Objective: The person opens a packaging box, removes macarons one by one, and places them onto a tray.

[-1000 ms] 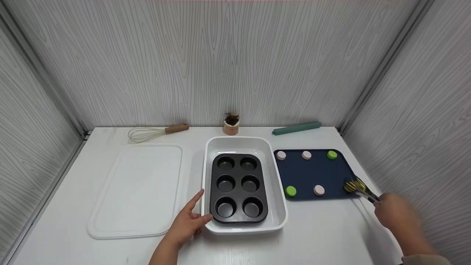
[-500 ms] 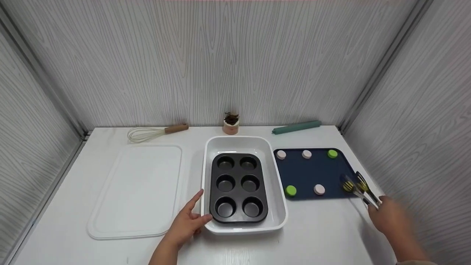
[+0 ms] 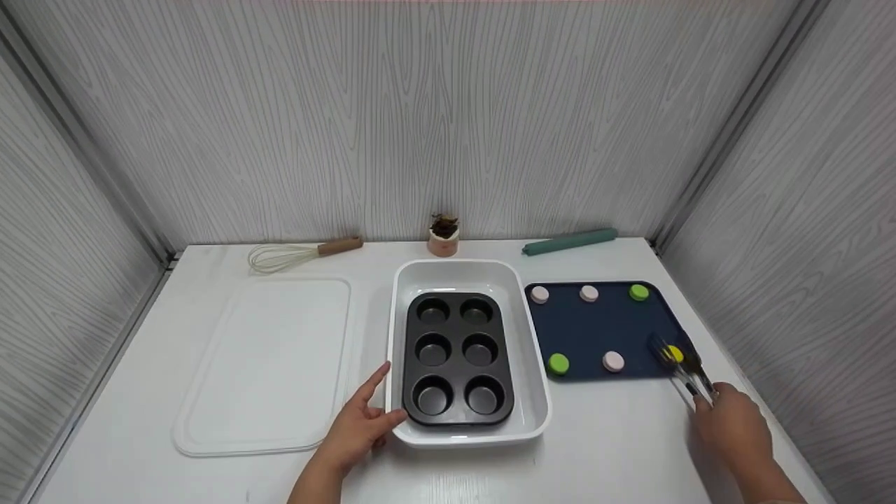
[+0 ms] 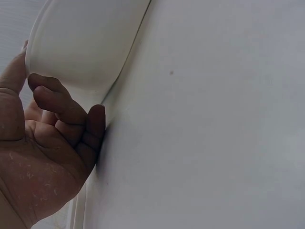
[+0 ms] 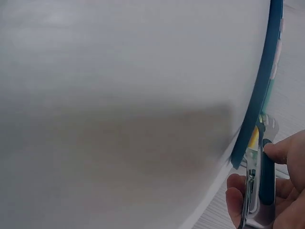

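Observation:
My left hand (image 3: 355, 430) holds the near-left corner of a white rectangular baking dish (image 3: 472, 441), thumb over the rim and index finger along the side. Inside the dish lies a dark muffin pan (image 3: 458, 371) with bare cups. At the right, my right hand (image 3: 735, 427) grips metal tongs (image 5: 259, 191) with dark handle grips. Their slotted heads stand apart, one on either side of a small yellow round piece (image 3: 674, 354) at the near-right corner of a dark blue tray (image 3: 595, 325). Pink round pieces (image 3: 613, 361) and green round pieces (image 3: 558, 364) also sit on that tray.
A white cutting board (image 3: 273, 364) lies left of the dish. Along the back wall are a whisk (image 3: 308, 255), a small potted plant (image 3: 443, 238) and a green rolling pin (image 3: 570, 242). Grey panelled walls enclose the table at the back and both sides.
My right hand has moved left and slightly toward me. The tongs' heads have spread and now straddle the yellow round piece. My left hand stays at the dish; the head view has shifted slightly.

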`<state>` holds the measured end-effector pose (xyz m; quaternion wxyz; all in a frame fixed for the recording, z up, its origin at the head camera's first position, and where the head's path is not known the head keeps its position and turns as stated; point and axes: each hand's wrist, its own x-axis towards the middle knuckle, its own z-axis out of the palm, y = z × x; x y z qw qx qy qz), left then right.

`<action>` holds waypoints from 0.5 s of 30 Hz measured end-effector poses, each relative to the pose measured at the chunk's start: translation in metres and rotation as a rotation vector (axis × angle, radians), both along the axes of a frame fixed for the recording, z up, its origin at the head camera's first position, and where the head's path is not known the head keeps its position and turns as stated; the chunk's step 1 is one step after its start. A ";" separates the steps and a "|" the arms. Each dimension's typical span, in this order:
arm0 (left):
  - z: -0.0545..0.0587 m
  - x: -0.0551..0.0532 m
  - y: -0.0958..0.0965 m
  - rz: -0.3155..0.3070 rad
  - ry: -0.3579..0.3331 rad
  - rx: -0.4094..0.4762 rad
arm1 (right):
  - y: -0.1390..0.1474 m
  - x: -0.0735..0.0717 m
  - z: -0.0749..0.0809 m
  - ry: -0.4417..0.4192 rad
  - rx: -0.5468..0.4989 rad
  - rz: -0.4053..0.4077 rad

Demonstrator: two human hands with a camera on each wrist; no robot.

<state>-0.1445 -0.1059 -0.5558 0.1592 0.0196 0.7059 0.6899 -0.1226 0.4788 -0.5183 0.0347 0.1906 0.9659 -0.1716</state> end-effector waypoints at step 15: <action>0.003 0.006 0.000 0.116 0.122 -0.193 | -0.038 0.004 -0.006 0.176 0.039 0.035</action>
